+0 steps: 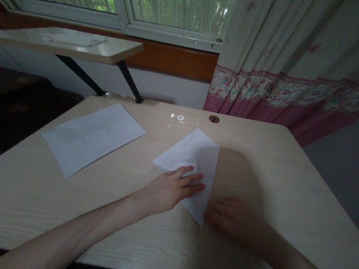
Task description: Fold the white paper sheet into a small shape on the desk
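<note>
A folded sheet of white paper (201,154) lies on the table, with one point toward the far side and a narrow corner toward me. My left hand (177,187) rests flat on its middle, fingers spread and pointing right. Close beside the paper's lower right edge is my right hand (233,220), in shadow. Its fingers are curled under, and its leftmost fingertip is at or against the edge near the corner. No object shows in that hand, though its palm side is hidden.
Another white sheet (94,139), with faint creases, lies on the left of the wooden table (286,191). A raised shelf (124,50) on black legs stands at the back left. A round brown cable-hole cover (214,119) sits near the back edge, before a curtain (262,87).
</note>
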Motion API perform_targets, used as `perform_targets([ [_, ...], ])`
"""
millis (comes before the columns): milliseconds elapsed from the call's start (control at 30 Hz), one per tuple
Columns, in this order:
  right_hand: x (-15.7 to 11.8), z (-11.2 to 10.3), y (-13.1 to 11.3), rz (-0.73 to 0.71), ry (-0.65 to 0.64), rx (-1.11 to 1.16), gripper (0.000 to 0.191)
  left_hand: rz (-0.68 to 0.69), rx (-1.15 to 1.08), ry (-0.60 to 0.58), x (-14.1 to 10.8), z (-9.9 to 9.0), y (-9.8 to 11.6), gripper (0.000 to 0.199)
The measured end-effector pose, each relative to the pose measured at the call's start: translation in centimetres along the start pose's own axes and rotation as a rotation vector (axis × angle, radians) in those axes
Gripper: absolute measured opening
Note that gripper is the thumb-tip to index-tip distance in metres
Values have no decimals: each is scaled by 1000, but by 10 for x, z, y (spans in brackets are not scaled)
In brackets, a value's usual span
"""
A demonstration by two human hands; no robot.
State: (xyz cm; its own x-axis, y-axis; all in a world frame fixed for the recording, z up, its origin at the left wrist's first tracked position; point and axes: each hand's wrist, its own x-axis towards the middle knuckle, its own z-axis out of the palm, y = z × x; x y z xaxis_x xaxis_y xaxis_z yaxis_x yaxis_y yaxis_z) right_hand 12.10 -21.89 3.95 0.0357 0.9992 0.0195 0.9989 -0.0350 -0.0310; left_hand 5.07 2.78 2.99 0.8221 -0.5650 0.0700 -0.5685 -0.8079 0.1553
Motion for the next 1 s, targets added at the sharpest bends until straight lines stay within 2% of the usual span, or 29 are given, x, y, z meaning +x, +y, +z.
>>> perform_targets([
  [133, 1, 0, -8, -47, -27, 42, 14, 8, 5, -15, 1, -2, 0, 50],
  [267, 2, 1, -11, -56, 24, 79, 16, 2, 17, -41, 0, -4, 1, 51],
  [433, 4, -2, -2, -29, 84, 380, 22, -3, 21, -59, 1, -5, 1, 53],
  [533, 5, 1, 12, 32, 194, 492, 31, -3, 27, -62, 1, -5, 1, 51],
  [600, 5, 7, 23, 95, 296, 446, 39, 1, 26, -47, 1, -5, 1, 51],
  [733, 4, 17, 41, 220, 388, 229, 44, 16, 20, 18, 0, -1, 0, 49],
  [833, 3, 17, 49, 291, 407, 81, 46, 28, 14, 27, 0, 0, -1, 47],
  [1000, 2, 11, 53, 317, 395, -61, 46, 23, 10, 8, 0, -1, -1, 48],
])
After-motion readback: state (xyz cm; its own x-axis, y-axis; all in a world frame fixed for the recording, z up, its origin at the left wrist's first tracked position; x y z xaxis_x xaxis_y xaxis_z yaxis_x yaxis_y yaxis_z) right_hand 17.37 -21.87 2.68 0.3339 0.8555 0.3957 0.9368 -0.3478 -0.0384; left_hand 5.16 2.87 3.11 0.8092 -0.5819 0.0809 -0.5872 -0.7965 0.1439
